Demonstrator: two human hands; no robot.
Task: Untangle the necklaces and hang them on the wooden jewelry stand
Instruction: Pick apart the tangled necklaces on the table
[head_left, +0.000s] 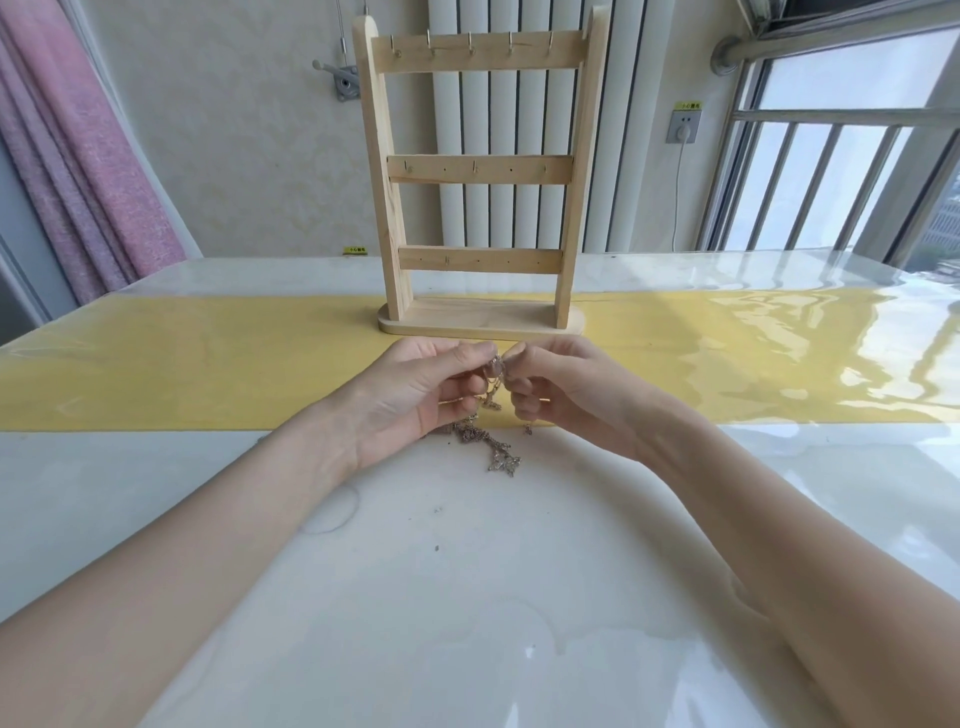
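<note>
A tangle of thin metal necklaces (493, 441) hangs between my hands, its lower end lying in a clump on the table. My left hand (421, 392) pinches the top of the tangle with thumb and fingers. My right hand (558, 387) pinches the same spot from the other side, fingertips almost touching the left hand's. Just beyond my hands stands the wooden jewelry stand (480, 171), upright, with three crossbars carrying small metal hooks. Nothing hangs on any hook.
The table (467, 597) is glossy white with a yellow runner (182, 364) across it under the stand. A pink curtain (78, 171) hangs at the left, a railed window (841, 156) at the right, a white radiator behind the stand.
</note>
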